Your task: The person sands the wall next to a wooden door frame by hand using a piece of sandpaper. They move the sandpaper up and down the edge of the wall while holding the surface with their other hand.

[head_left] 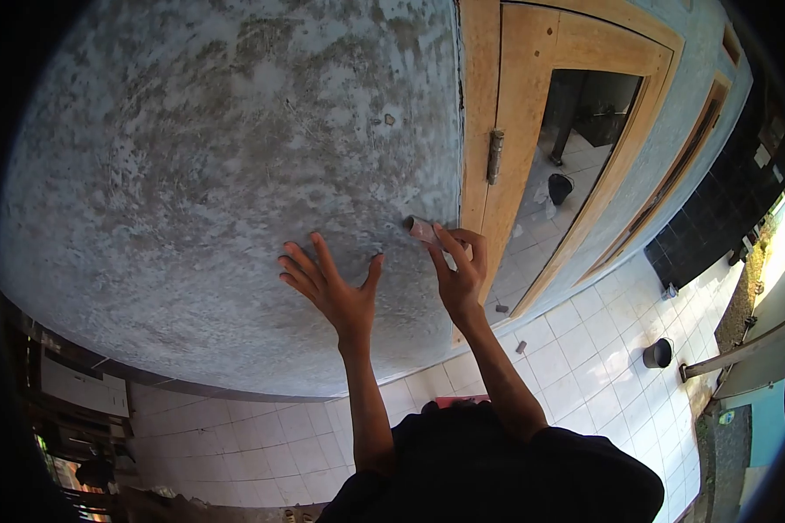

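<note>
A patchy grey-blue plastered wall (235, 157) fills much of the view in front of me. My left hand (336, 298) is open against its lower part, fingers spread and thumb apart. To the right of it, my right hand (462, 275) pinches a short, brownish-pink roll of sandpaper (424, 231) between thumb and fingers. The roll's dark end points up and left, right at the wall surface near its vertical corner edge. Close by the right hand runs the wooden door frame (473, 131), with a metal hinge (495, 157) higher up.
A glass pane (576, 148) in the wooden door reflects the floor and a bucket. On the white tiled floor (584, 344) stand a dark bucket (658, 353) and a small brownish piece (521, 347). At lower left is a white-fronted piece of furniture (83, 383).
</note>
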`<state>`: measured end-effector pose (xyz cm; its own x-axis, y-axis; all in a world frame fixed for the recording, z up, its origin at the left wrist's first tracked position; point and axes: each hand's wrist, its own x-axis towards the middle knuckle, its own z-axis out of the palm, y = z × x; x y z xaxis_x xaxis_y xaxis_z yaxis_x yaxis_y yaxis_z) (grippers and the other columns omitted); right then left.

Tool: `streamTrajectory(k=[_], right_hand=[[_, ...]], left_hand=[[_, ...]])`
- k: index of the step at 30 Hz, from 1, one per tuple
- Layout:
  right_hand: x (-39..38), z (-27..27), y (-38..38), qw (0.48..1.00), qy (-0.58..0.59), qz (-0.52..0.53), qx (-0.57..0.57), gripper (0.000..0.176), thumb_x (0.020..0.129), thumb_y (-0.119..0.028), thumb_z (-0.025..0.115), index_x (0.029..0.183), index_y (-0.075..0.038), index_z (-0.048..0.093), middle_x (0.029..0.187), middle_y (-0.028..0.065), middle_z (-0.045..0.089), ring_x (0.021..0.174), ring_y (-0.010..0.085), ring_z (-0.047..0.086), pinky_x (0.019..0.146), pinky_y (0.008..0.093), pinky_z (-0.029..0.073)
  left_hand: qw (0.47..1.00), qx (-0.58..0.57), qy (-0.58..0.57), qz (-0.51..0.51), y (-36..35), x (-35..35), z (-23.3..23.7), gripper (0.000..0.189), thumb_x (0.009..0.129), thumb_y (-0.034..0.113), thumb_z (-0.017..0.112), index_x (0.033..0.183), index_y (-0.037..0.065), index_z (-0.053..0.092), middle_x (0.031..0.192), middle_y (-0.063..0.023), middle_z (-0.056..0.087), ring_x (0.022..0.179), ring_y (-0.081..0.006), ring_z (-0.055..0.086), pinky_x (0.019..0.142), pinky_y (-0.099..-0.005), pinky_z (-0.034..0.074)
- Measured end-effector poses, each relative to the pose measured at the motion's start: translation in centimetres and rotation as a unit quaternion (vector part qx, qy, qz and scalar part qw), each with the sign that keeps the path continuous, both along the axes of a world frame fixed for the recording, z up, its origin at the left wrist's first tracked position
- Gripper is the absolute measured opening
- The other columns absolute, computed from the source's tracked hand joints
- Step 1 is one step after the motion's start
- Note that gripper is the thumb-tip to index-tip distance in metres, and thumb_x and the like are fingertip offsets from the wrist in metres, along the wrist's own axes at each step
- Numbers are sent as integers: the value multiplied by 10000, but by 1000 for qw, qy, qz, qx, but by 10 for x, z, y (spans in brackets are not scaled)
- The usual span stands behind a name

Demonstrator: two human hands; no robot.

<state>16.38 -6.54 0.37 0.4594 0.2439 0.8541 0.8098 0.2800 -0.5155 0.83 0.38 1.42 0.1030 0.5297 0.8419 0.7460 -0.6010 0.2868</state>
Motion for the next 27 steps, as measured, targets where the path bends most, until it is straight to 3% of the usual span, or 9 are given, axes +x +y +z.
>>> streamTrajectory(k=[4, 5, 11, 20, 27], right_hand=[[6, 24, -2, 997, -63, -43, 21, 423, 686, 12, 732, 1087, -109, 671, 939, 76, 555, 850, 231, 530, 722, 338, 438], [5, 28, -2, 997, -59, -53, 17, 412, 682, 18, 725, 1073, -107, 680, 949, 81, 556, 890, 239, 539, 777, 358, 442], [-2, -13, 4, 992, -82, -88, 32, 381, 693, 29, 691, 1052, -99, 687, 997, 91, 568, 983, 263, 549, 877, 419, 420], [17, 3, 3, 975, -206, -77, 12, 445, 631, 7, 668, 1063, -100, 681, 1013, 80, 575, 975, 227, 559, 887, 401, 396], [27, 6, -4, 962, -265, -66, -19, 409, 660, -67, 654, 1066, -112, 683, 1010, 60, 579, 957, 210, 556, 868, 388, 400]], left_hand=[[1000, 3, 5, 0, 0, 1, 0, 1035, 698, 625, 666, 1456, 125, 171, 1514, -188, -45, 1381, -393, -100, 1058, -639, 3], [1000, 3, 7, -1, -1, 1, 0, 1035, 698, 625, 666, 1456, 125, 171, 1514, -188, -45, 1381, -393, -100, 1058, -639, 3], [1000, -1, 2, -3, 1, 0, -1, 1035, 699, 625, 665, 1456, 119, 172, 1514, -189, -50, 1381, -390, -107, 1059, -636, -4], [1000, -4, 0, -7, 0, 1, -1, 1034, 699, 620, 668, 1454, 114, 176, 1512, -197, -39, 1381, -391, -106, 1058, -638, -4], [1000, -1, 0, -4, 0, 0, -2, 1024, 700, 627, 662, 1454, 124, 184, 1513, -192, -35, 1382, -396, -91, 1061, -634, -1]])
